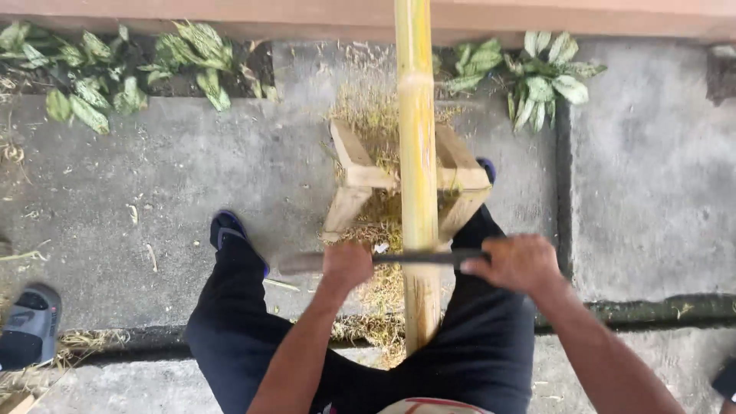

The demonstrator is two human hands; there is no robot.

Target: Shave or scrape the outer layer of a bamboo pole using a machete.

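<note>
- While a yellow bamboo pole [418, 153] is laid lengthwise over a small wooden stand [360, 180], a long dark blade [418, 258] is held crosswise on top of it.
- Left hand [346, 264]: closed around one end of the blade, just left of the pole; the blade's tip is seen blurred further left.
- Right hand [519, 263]: closed around the other end, just right of the pole.
- Blade: seated against the pole's upper surface, near the front edge of the stand.
- Pole: run from between the person's legs, across the stand, to the top edge of view; a node ring is seen above the stand.
- Stand: placed on a concrete floor [192, 176], with pale shavings [376, 291] piled under and around it.
- Legs in dark trousers are set either side of the pole; a blue sandal [226, 228] is seen on the left foot.
- Green leafy plants [115, 73] are lined along the far wall, on both sides of the pole.
- A grey sandal [31, 322] is seen at the left edge, well apart from the work.
</note>
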